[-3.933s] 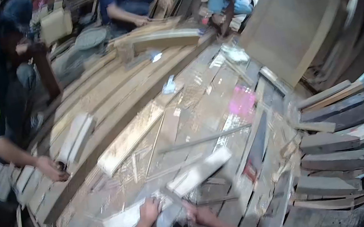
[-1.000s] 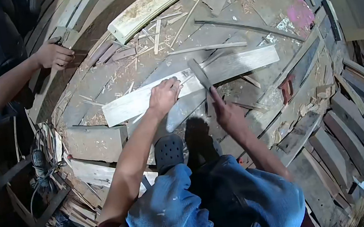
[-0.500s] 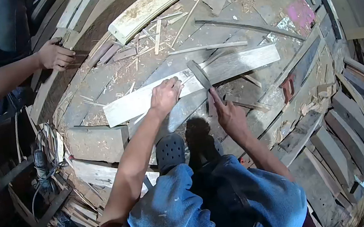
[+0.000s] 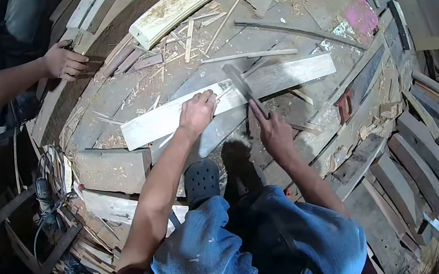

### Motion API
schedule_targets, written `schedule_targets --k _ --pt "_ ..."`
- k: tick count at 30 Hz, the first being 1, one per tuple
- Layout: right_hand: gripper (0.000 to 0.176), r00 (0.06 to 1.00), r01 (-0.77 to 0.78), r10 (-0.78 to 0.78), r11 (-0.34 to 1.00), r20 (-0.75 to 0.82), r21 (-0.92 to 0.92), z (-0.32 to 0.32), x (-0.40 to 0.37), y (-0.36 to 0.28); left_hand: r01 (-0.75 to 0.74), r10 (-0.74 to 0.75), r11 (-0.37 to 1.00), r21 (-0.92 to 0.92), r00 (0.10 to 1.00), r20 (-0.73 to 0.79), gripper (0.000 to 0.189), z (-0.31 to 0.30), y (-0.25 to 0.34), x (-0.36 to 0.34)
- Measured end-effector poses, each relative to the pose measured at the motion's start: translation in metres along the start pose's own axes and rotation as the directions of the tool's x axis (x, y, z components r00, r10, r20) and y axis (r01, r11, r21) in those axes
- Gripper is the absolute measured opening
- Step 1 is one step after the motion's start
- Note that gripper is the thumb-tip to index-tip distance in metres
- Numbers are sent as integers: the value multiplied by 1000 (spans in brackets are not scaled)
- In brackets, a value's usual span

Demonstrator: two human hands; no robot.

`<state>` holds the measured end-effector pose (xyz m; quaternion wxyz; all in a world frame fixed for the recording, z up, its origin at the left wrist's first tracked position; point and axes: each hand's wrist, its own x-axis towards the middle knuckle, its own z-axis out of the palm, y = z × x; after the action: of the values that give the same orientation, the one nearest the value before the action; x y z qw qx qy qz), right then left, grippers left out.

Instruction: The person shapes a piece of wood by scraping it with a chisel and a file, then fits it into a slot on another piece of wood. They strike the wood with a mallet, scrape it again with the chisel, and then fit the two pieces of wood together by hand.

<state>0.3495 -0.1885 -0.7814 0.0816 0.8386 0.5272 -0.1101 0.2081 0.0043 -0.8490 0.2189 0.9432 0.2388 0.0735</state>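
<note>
A pale wooden board (image 4: 159,121) lies slantwise across the floor in front of my feet. My left hand (image 4: 199,112) rests on its left half, fingers closed around a thin light stick (image 4: 224,91) that points toward the right. In my right hand (image 4: 275,132) is the dark handle of a tool with a long flat blade (image 4: 238,81), which looks like a hatchet or hammer. Its head is over the board near the stick's tip, slightly blurred. Whether the head touches the stick I cannot tell.
Another person's hand (image 4: 65,62) rests by a thick beam at upper left. A curved yellowish plank (image 4: 191,3) lies at the top, near scattered sticks and shavings. A red-handled saw (image 4: 345,106) is at right, beside stacked wood blocks (image 4: 394,183). A power tool (image 4: 43,194) sits at left.
The tool in my right hand has tilted and shifted slightly left. My left hand remains at the same place on the board. The whole view has shifted a little.
</note>
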Motion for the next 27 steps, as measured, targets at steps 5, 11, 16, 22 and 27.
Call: schedule_targets --k 5,11,16,22,27 --pt "77 999 31 -31 998 -8 56 -1 -10 1 -57 56 998 -32 998 -32 19 8 -8 -3" --pt "79 999 -13 13 1000 39 -12 0 3 -6 -69 68 998 -6 995 -66 17 7 -6 1" --pt "81 1000 -20 19 1000 21 17 6 -8 -2 -93 92 995 -18 995 -49 16 11 -9 -1" --pt "78 999 -10 11 999 -50 37 13 -2 -4 -71 71 997 6 997 -35 17 8 -8 1" --pt "72 996 -80 75 987 45 142 7 -16 -7 -49 48 998 -31 999 -12 19 12 -8 -2"
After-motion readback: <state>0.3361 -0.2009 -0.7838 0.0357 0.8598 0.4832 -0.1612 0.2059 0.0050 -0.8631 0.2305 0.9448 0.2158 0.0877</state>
